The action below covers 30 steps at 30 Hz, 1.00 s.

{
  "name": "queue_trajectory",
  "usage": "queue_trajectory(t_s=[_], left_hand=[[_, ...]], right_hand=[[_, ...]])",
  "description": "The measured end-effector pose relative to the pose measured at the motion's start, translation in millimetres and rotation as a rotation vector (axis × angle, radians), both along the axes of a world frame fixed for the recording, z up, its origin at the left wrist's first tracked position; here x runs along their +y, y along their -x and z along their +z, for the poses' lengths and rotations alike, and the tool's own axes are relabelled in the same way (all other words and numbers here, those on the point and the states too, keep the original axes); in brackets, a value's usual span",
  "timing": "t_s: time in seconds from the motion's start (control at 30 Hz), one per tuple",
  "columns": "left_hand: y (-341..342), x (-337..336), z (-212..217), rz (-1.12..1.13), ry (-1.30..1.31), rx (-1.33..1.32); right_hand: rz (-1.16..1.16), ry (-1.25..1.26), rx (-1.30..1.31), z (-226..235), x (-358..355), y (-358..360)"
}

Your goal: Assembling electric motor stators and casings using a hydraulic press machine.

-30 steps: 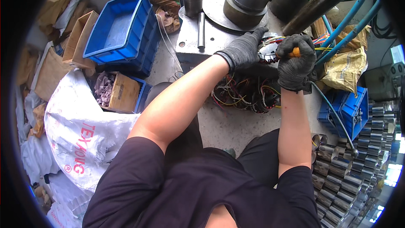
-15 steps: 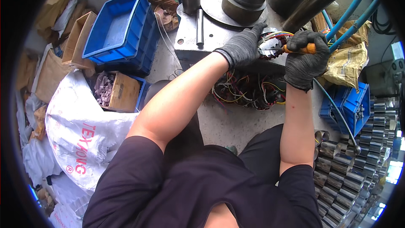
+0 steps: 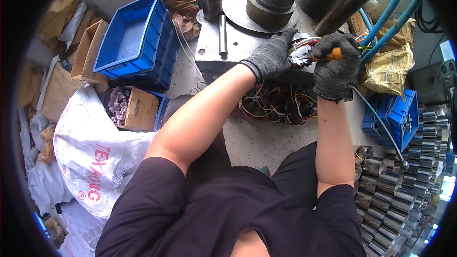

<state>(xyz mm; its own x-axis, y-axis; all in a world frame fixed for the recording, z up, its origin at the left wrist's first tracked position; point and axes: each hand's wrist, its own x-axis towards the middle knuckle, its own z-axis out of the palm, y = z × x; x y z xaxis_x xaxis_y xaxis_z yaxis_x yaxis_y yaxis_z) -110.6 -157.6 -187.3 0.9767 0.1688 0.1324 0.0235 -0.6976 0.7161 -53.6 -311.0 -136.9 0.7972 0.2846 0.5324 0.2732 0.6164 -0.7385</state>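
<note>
Both hands wear dark grey gloves and work at the front of a press table. My left hand is closed around the near side of a motor stator, a metal ring with dark red windings and coloured lead wires. Closed in a fist, my right hand grips a screwdriver by its orange handle. Its tip end points left toward the stator's inner edge; the hand and the windings hide whether it touches.
A press column on a round plate rises behind the hands. Below the table lie several wired stators. Blue crates and a white sack stand left; blue hoses, another blue crate and stacked metal cylinders are right.
My right hand has shifted left with the screwdriver, closer to the stator, and less of the tool shows. My left hand keeps its hold. The whole view has moved slightly.
</note>
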Motion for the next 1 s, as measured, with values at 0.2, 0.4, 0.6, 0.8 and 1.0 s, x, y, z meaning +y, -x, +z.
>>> queue_trajectory(t_s=[0.2,0.4,0.6,0.8,1.0], left_hand=[[0.7,-2.5,0.8,0.0,-0.013,-0.027],[2.9,-3.1,2.6,-0.007,-0.031,-0.069],[5.2,-7.1,2.1,0.009,-0.021,-0.067],[4.0,-3.4,-1.9,0.007,-0.03,-0.053],[5.4,-6.8,3.1,0.007,-0.03,-0.044]], right_hand=[[-0.075,0.107,-0.043,-12.8,-1.7,-11.4],[-0.077,0.055,-0.018,-10.3,3.2,-5.9],[0.006,0.005,0.031,-6.3,-1.8,-2.3],[0.007,-0.028,0.024,-1.6,-0.6,-1.8],[-0.078,0.085,-0.058,-12.1,-0.7,-11.3]])
